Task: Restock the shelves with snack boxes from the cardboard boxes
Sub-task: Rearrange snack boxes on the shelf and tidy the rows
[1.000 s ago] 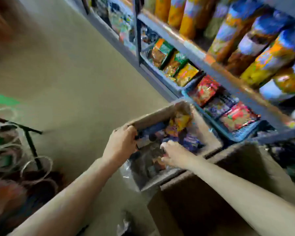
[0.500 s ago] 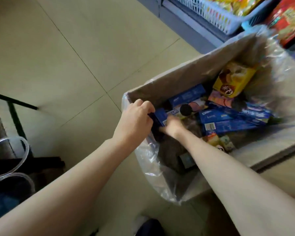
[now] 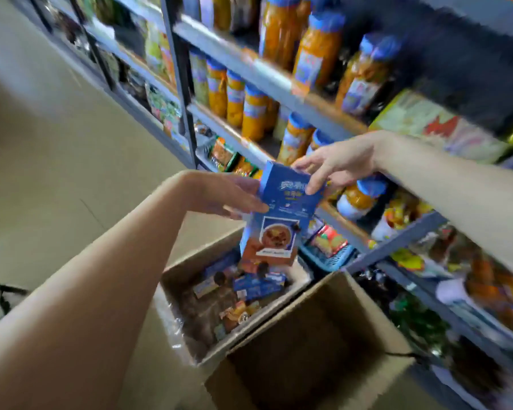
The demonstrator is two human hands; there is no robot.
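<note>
Both hands hold one blue snack box [image 3: 282,214] above the lined cardboard box [image 3: 190,279]: right hand [image 3: 335,164] pinching its top, left hand [image 3: 222,193] gripping its side. The pinch looks light, so I judge the snack box could slip and fall back into the cardboard box. It could also knock the jars [image 3: 249,110] on the shelves [image 3: 264,75] above.

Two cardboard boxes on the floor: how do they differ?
The far cardboard box holds loose snack boxes and has a clear plastic liner; the near cardboard box shows only a bare brown inside, no liner. The far one sits under the held blue snack box. Both are open-topped, touching.
</note>
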